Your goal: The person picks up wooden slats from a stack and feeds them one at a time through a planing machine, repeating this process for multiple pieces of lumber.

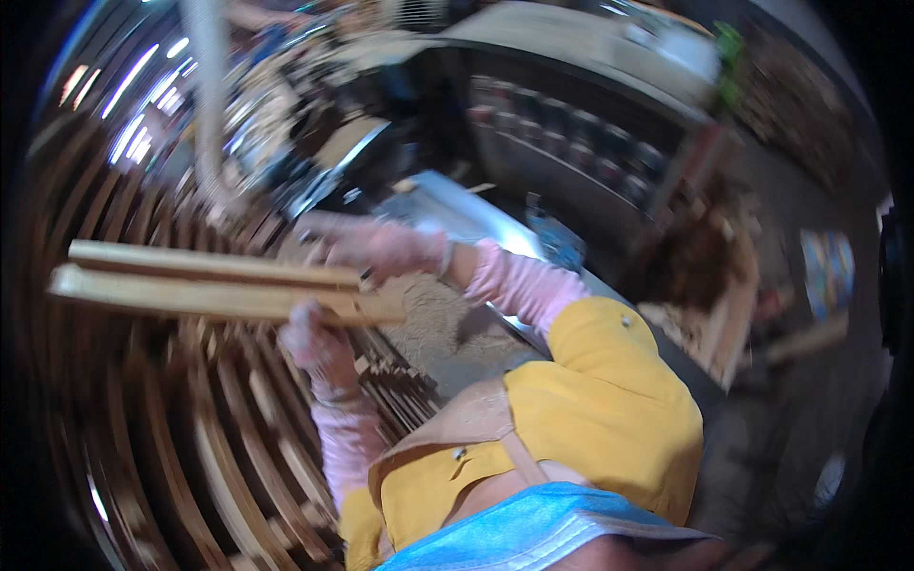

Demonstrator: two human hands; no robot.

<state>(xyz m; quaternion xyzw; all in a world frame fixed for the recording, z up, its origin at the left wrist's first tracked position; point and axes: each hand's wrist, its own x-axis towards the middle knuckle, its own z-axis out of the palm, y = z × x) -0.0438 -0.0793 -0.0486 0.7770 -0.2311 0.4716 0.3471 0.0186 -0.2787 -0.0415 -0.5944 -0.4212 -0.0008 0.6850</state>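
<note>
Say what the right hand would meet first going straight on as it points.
Probably the pale tube, near its lower end, left of the right hand; blur leaves depth unclear.

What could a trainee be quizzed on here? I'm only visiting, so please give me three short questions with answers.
1. Near which end of the two pale wooden strips is the right hand?
A) the end at the picture's left
B) the end at the picture's right
C) neither; it is out of view

2. True or false: the left hand is well apart from the strips.

3. In a word, what lies loosely heaped just past the strips' picture-right end?

Key:
1. B, though that hand is blurred.
2. False: its fingers are on the lower strip.
3. Sawdust, by the look of it.
</note>
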